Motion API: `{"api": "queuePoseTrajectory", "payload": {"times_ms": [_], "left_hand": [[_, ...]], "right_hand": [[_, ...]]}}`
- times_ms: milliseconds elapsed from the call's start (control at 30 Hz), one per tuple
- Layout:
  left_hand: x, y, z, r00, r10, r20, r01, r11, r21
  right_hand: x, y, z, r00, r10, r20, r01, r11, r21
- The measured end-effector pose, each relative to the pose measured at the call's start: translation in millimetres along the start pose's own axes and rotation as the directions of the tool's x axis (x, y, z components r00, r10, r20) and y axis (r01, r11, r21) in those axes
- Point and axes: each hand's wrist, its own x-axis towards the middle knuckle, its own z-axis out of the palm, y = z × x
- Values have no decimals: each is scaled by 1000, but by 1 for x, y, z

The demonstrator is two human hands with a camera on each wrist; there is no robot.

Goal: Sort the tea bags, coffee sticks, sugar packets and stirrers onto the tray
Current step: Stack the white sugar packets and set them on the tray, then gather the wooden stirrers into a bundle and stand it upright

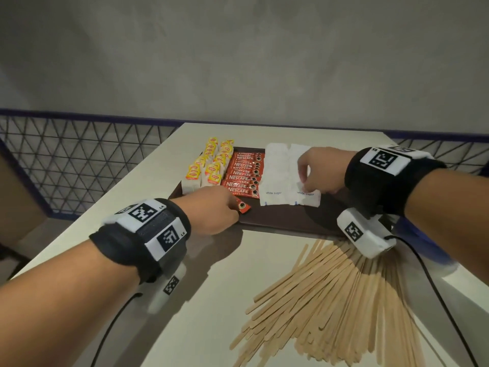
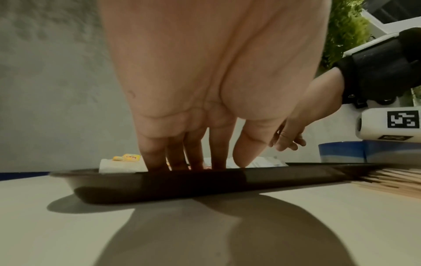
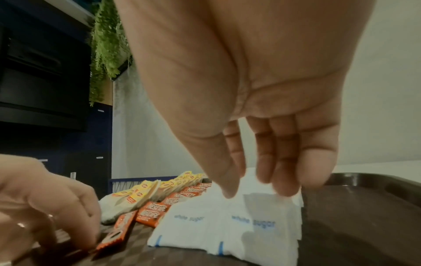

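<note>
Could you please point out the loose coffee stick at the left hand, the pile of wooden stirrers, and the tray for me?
loose coffee stick [image 1: 244, 207]: head view, on its red end beside the fingers.
wooden stirrers [image 1: 330, 295]: head view, middle of the fanned pile on the table.
tray [image 1: 285, 221]: head view, bare dark floor near the front rim.

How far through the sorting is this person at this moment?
Done: tea bags, a row of coffee sticks and sugar packets lie grouped on the tray. In hand: the left hand holds one loose coffee stick at the tray; the right hand fingers the sugar packets. Left: all stirrers lie on the table.
</note>
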Motion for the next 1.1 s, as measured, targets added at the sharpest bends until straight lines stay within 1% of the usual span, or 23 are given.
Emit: {"api": "queuePoseTrajectory", "payload": {"times_ms": [67,167,300,433,600,700,833,900,967,1033,1100], "left_hand": [[7,5,2,999,40,15,-40,999,-17],[18,10,6,998,57,29,-56,998,-11],[27,15,8,996,78,31,-79,996,30],[29,18,8,996,85,27,-86,995,58],[28,20,9,995,95,-37,-94,995,22],[32,21,11,992,126,-23,-126,992,8],[36,25,13,990,139,-3,-139,989,49],[36,25,12,991,137,-10,-136,989,48],[34,25,10,990,135,-38,-133,990,41],[26,26,7,980,168,-109,-158,983,93],[10,30,1,952,237,-191,-204,963,177]], "right_hand": [[-3,-5,0,994,-60,93,53,996,73],[-4,-8,6,973,-91,212,77,994,74],[-4,-5,12,961,-99,260,83,994,72],[-4,-2,17,958,-105,267,97,994,44],[-3,-2,20,966,-123,229,129,992,-10],[-3,-2,18,967,-113,230,122,992,-25],[-4,-2,17,965,-109,240,117,993,-17],[-9,-2,12,966,-115,231,114,993,19],[-20,-1,3,974,-117,195,97,989,109],[-38,4,-6,983,-111,145,76,970,230],[-63,13,-10,991,-77,106,38,944,329]]}}
